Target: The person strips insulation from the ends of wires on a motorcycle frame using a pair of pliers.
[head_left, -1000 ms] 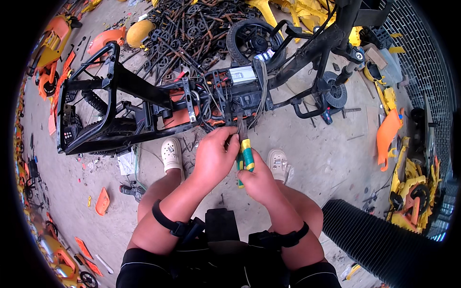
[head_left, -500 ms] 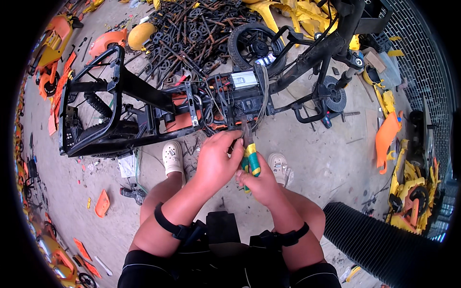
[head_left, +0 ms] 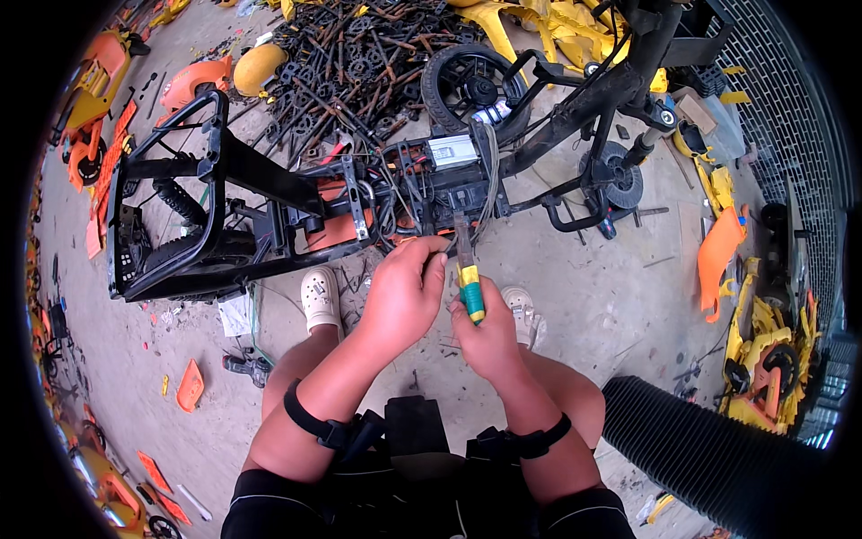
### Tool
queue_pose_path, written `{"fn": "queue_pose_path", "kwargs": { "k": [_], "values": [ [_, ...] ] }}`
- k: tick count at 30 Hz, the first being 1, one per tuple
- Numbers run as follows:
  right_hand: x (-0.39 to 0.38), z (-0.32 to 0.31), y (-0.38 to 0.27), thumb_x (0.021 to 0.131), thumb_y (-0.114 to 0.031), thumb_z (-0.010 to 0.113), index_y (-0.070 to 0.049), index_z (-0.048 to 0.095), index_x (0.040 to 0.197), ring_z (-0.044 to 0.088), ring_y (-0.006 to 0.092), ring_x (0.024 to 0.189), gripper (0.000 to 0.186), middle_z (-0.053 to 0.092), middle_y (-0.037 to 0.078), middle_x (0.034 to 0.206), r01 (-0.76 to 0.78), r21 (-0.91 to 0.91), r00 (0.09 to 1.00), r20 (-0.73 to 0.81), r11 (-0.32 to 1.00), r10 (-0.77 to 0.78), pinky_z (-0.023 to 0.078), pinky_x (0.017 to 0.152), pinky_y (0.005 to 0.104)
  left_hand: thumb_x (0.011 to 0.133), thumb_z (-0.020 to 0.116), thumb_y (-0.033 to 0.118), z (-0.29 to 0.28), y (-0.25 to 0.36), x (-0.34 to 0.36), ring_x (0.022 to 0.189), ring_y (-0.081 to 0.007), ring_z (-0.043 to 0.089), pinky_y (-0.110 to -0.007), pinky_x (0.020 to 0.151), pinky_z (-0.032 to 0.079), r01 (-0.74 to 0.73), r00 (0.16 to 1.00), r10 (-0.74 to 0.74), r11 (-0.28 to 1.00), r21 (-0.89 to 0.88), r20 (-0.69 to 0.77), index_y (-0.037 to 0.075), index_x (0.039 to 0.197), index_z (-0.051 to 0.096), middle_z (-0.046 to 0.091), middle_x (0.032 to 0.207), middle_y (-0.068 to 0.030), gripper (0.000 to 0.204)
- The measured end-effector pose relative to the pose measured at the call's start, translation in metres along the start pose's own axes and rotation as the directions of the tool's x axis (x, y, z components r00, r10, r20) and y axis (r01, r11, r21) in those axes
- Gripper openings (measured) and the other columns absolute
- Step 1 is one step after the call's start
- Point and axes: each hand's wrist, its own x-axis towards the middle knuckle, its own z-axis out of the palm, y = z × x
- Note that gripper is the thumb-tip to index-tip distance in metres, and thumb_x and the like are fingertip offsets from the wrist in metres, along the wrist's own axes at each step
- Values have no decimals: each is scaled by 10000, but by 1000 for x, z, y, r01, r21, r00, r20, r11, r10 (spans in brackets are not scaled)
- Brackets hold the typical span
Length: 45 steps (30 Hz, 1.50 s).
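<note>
My right hand (head_left: 489, 340) is closed round the green and yellow handles of a pair of pliers (head_left: 470, 292). The metal jaws point away from me, up against the near side of a black scooter frame (head_left: 265, 193), below its silver box (head_left: 453, 151). Beside the jaws, my left hand (head_left: 402, 292) has thumb and forefinger pinched together at the frame's near edge. Whatever lies between those fingertips is too small to make out. A loop of grey cables (head_left: 492, 175) hangs just beyond the plier tips, with more wiring (head_left: 392, 193) to the left.
Behind the frame rises a heap of rusty metal parts (head_left: 350, 76), with a black wheel (head_left: 476, 90) beside it. A cordless drill (head_left: 247, 366) lies left of my feet. Orange and yellow panels (head_left: 721, 256) are at right, near a ribbed black object (head_left: 691, 440).
The plier handles have come together; half a second ago they were apart. My right hand has closed further round them. My left hand stays pinched in nearly the same place.
</note>
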Motion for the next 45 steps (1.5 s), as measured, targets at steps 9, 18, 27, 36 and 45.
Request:
{"fn": "queue_pose_path", "kwargs": {
  "k": [9,18,27,36,45],
  "values": [
    [1,-14,-10,935,-106,624,-55,588,1323,708,269,810,394,703,151,926,-69,-269,997,-40,961,61,547,721,395,978,623,53,2,-11,5,962,-432,664,-472,840,530,15,998,-18,999,51,61,-11,1107,675,702,1002,-219,153],
    [24,-103,-13,907,-52,541,-6,548,1330,690,166,824,425,730,126,1116,-159,447,925,-245,880,292,500,578,263,1048,596,100,-24,-32,-2,810,-190,635,-332,763,530,291,952,-267,942,-170,149,-2,1218,680,669,898,-84,215],
    [8,-43,-3,953,-74,592,2,500,1436,667,224,1105,497,643,149,1342,-410,356,912,194,840,362,612,788,375,1060,612,121,11,-24,-7,795,-81,552,-258,728,484,281,956,-228,892,-355,183,5,1260,664,625,873,-3,237],
    [2,-20,-1,960,-78,650,13,400,1529,629,227,1152,628,528,156,1398,-415,266,884,344,870,317,583,940,407,1013,640,110,20,-15,-14,772,-187,671,-329,691,532,158,987,-151,977,-141,63,13,1205,674,693,921,-127,217],
    [0,-15,9,940,-10,626,9,448,1476,611,168,1024,565,553,68,1172,-311,217,922,306,925,238,549,886,348,1028,629,110,17,-9,-13,834,-185,665,-325,748,540,103,993,-99,993,-61,67,-2,1271,660,696,1021,-133,269]
  ]
}}
